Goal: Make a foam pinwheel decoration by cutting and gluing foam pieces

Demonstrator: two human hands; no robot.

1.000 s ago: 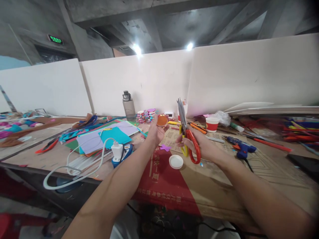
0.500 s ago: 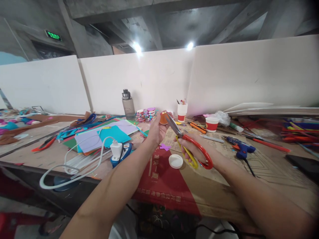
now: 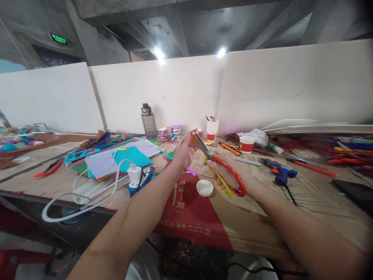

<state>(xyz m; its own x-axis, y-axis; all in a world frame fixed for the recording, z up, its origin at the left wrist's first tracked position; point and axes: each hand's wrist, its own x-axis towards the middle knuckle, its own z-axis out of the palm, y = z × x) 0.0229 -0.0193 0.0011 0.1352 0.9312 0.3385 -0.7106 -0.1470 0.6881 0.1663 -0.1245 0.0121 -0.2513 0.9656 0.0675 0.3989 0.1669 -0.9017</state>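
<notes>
From where I stand, the big counter [image 3: 55,181] reaches far to both sides. A flat sheet of cardboard [image 3: 189,217] lies on its near part, maybe to keep the top clean. Colored paper [image 3: 131,155] sits in a pile on the left, perhaps so the middle has room. The big scissors [image 3: 211,158] are in the right hand [image 3: 229,171], its fingers wrapped around the red and yellow handles, I guess to keep them steady. Their blades look nearly closed and point far and left. The left hand [image 3: 184,151] pinches a small orange round piece [image 3: 194,139] above the cardboard, right by the blade tips. I can't tell if they touch. A white lid [image 3: 204,187] rests nearer, just beside a little purple paper bit [image 3: 192,171].
</notes>
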